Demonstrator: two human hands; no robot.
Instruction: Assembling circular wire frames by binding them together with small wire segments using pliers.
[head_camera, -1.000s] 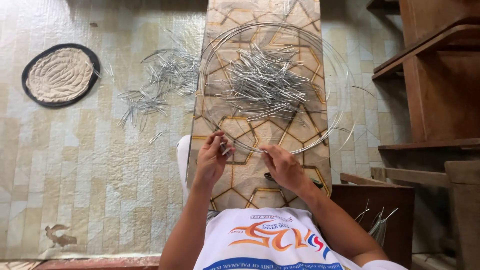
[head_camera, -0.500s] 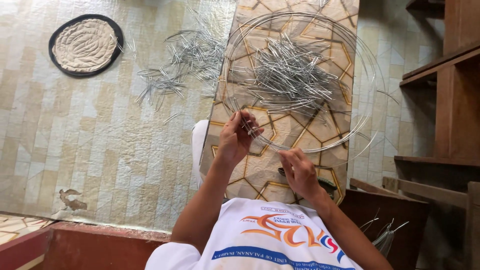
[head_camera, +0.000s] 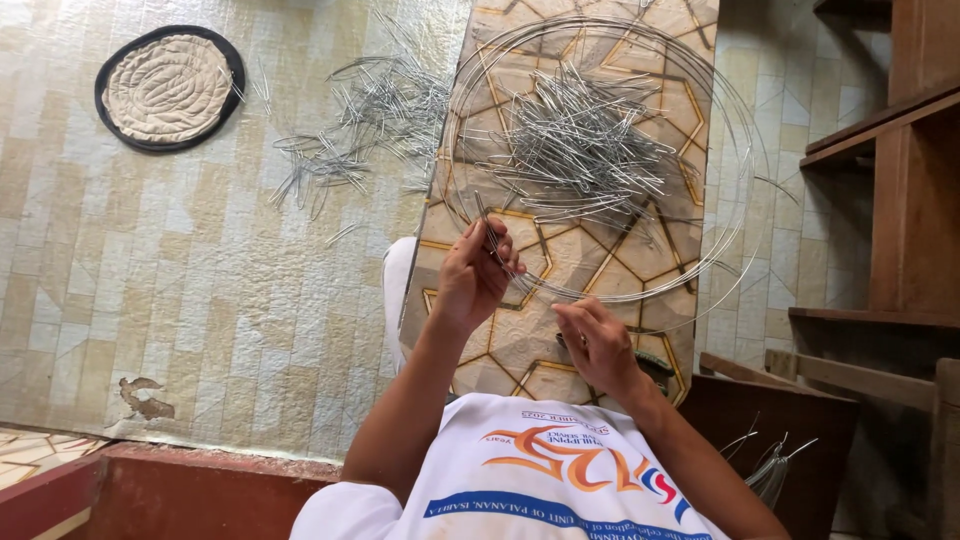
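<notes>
Floor (head_camera: 180, 270): pale patterned covering in beige and cream blocks, spread across the left half of the view.
Board (head_camera: 520, 340): long tan panel with gold geometric lines, running from the lap up to the top edge.
Wire coil (head_camera: 735, 160): several thin, bright silver loops lying loosely as one big ring over the upper board, right arc hanging out past the board edge; near arc passing between the two hands.
Round mat (head_camera: 168, 88): cream quilted disc with dark rim, on the floor at upper left, well apart from the hands.
Pile on board (head_camera: 580, 150): short, straight, shiny silver wire pieces, heaped crisscross inside the ring.
Pile on floor (head_camera: 365, 130): same kind of cut pieces, scattered just left of the board.
Left hand (head_camera: 472, 275): raised over the board's left edge, fingers closed together around a wire piece (head_camera: 487, 225) whose end sticks up and away past the fingertips.
Right hand (head_camera: 600, 340): lower, over the near board, fingers curled and pinched together at the coil's near strand; exact contact too fine to tell.
Shelving (head_camera: 900, 200): dark wooden frame at far right.
</notes>
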